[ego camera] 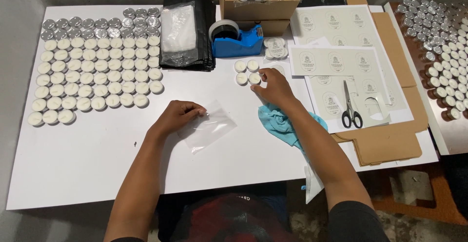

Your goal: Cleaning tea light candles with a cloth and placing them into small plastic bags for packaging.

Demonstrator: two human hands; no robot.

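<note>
My left hand (176,116) pinches the edge of a small clear plastic bag (210,125) lying flat on the white table (87,149). My right hand (274,87) reaches toward a block of several white tealight candles (247,72) set two by two, with its fingertips touching the nearest one. A light blue cloth (280,122) lies under my right forearm.
Rows of tealights (92,74) fill the table's left part. At the back stand a stack of black bags (187,30), a blue tape dispenser (236,39) and a cardboard box (258,0). Label sheets (336,61), scissors (350,108) and flat cardboard (390,142) lie right.
</note>
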